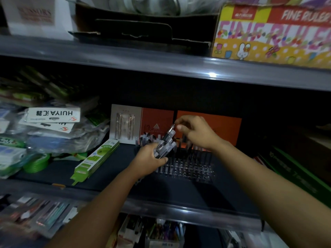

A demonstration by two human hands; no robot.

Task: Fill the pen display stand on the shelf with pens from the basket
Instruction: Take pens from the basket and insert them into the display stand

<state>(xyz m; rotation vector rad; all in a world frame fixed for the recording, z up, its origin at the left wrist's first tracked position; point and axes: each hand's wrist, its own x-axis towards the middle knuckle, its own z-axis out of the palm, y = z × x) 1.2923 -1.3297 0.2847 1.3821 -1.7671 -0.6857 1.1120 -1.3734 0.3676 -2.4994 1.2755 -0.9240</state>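
Pens held over the display stand on the middle shelf

The left hand (149, 159) grips a bundle of clear-barrelled pens (165, 143) above the clear pen display stand (186, 165), which sits mid-shelf (53, 169) with few pens along its back row; the right hand (195, 132) pinches the tip of the topmost pen. Orange cards (209, 126) stand behind, a green box (96, 156) lies to the left.
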